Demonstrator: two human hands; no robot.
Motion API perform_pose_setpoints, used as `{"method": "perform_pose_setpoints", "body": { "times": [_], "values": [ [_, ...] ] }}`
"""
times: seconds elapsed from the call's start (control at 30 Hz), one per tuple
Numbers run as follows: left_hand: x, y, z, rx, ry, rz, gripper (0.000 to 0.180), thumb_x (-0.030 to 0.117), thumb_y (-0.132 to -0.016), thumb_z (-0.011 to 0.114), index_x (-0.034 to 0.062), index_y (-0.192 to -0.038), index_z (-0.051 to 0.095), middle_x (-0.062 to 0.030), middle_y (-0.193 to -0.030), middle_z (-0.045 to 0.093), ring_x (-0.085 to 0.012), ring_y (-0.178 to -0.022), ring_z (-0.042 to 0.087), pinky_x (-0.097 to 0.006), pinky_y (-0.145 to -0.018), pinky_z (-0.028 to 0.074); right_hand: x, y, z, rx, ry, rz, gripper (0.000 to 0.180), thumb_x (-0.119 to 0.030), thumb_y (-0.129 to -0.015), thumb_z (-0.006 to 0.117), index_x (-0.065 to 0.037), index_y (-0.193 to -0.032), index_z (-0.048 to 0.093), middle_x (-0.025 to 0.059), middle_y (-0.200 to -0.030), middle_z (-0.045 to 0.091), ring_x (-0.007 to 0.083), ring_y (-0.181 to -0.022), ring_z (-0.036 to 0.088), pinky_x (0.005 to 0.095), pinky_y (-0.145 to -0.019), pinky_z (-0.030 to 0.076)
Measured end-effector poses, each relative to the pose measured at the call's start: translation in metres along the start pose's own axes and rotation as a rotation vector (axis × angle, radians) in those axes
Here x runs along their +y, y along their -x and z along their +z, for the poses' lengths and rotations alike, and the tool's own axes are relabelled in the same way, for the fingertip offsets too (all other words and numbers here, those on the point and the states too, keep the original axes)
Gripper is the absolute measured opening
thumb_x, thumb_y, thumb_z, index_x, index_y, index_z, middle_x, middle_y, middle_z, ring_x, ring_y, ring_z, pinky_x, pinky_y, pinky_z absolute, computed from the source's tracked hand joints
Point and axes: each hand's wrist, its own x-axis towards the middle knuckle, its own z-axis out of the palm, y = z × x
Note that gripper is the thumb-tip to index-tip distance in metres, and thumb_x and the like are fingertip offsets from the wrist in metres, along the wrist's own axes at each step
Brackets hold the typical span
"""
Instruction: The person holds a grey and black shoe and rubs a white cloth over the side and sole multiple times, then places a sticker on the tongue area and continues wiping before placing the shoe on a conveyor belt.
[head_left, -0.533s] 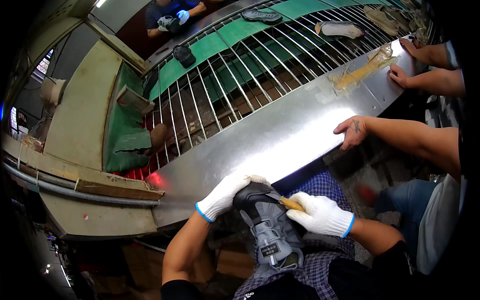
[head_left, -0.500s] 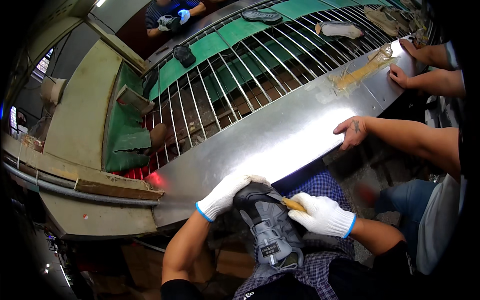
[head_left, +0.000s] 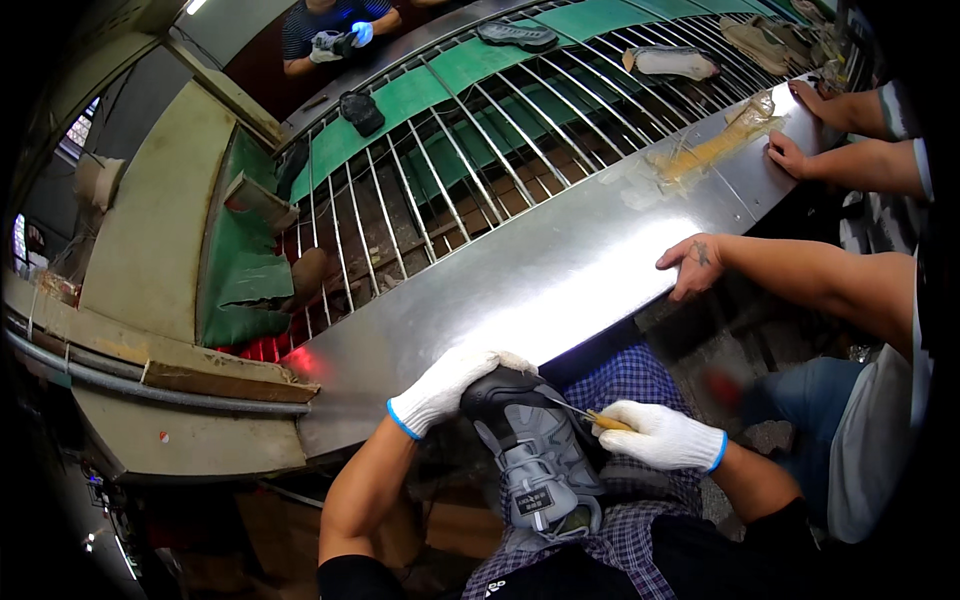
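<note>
A grey and black lace-up sneaker rests on my lap over a checked apron, its toe pointing away from me. My left hand, in a white knit glove with a blue cuff, is wrapped round the sneaker's toe. In the same kind of glove, my right hand grips a thin metal-tipped tool by its yellowish handle. The tool's narrow shaft reaches the toe's right side, along the edge of the sole. Whether its tip touches the shoe I cannot tell.
Beyond my hands runs a shiny metal ledge, then a conveyor of metal rods carrying loose shoe parts. Bystanders' hands rest on the ledge at the right. Across the conveyor, a person holds a shoe. A machine housing stands left.
My right hand has drawn slightly right, away from the toe, baring more of the tool's metal shaft. My left hand keeps its hold on the sneaker.
</note>
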Motion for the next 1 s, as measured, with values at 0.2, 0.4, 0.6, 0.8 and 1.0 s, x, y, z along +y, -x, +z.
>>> {"method": "perform_pose_setpoints", "body": {
  "times": [0.2, 0.4, 0.6, 0.8, 1.0],
  "values": [
    [-0.001, -0.004, -0.001, -0.028, 0.000, -0.004, 0.043, 0.026, -0.113, 0.048, -0.0061, -0.122, 0.075, -0.0186, -0.129, 0.076, -0.0280, -0.124, 0.069, -0.040, -0.115, 0.048, -0.026, -0.021, -0.020, 0.173, 0.041, -0.023, 0.051, -0.041, -0.101, 0.071, -0.002, -0.133, 0.065, 0.0145, -0.111, 0.074, 0.0221, -0.104, 0.071, 0.0365, -0.094, 0.055],
    [0.009, -0.008, 0.005, 0.022, 0.016, -0.099, 0.042, 0.026, -0.113, 0.049, -0.0060, -0.124, 0.074, -0.0164, -0.126, 0.076, -0.0239, -0.118, 0.068, -0.036, -0.110, 0.049, -0.093, -0.075, -0.015, 0.284, 0.359, -0.167, 0.082, -0.065, -0.090, 0.077, -0.002, -0.139, 0.061, 0.0205, -0.107, 0.074, 0.0341, -0.098, 0.075, 0.0416, -0.086, 0.058],
    [0.017, 0.016, -0.002, 0.060, -0.045, 0.017, 0.042, 0.027, -0.112, 0.050, -0.0042, -0.126, 0.074, -0.0147, -0.126, 0.077, -0.0245, -0.120, 0.067, -0.036, -0.114, 0.046, -0.040, -0.074, 0.017, 0.294, -0.153, -0.291, 0.045, -0.040, -0.101, 0.068, -0.002, -0.124, 0.060, 0.0047, -0.084, 0.062, 0.0155, -0.072, 0.060, 0.0307, -0.065, 0.050],
    [0.065, 0.012, 0.010, -0.004, 0.086, 0.159, 0.041, 0.029, -0.109, 0.056, -0.0027, -0.131, 0.072, -0.0184, -0.139, 0.069, -0.0309, -0.132, 0.062, -0.043, -0.120, 0.042, 0.142, -0.094, 0.128, -0.075, -1.044, -0.058, 0.043, -0.032, -0.111, 0.058, -0.004, -0.144, 0.057, 0.0123, -0.130, 0.068, 0.0204, -0.112, 0.068, 0.0361, -0.097, 0.058],
    [0.012, 0.020, 0.009, 0.213, 0.615, 0.026, 0.032, 0.023, -0.102, 0.060, -0.0038, -0.115, 0.071, -0.0222, -0.133, 0.069, -0.0324, -0.127, 0.064, -0.045, -0.116, 0.047, 0.165, -0.164, 0.144, -0.551, -1.629, 0.173, 0.044, -0.037, -0.111, 0.056, -0.002, -0.139, 0.058, 0.0152, -0.130, 0.066, 0.0234, -0.112, 0.069, 0.0398, -0.096, 0.060]
  ]
}}
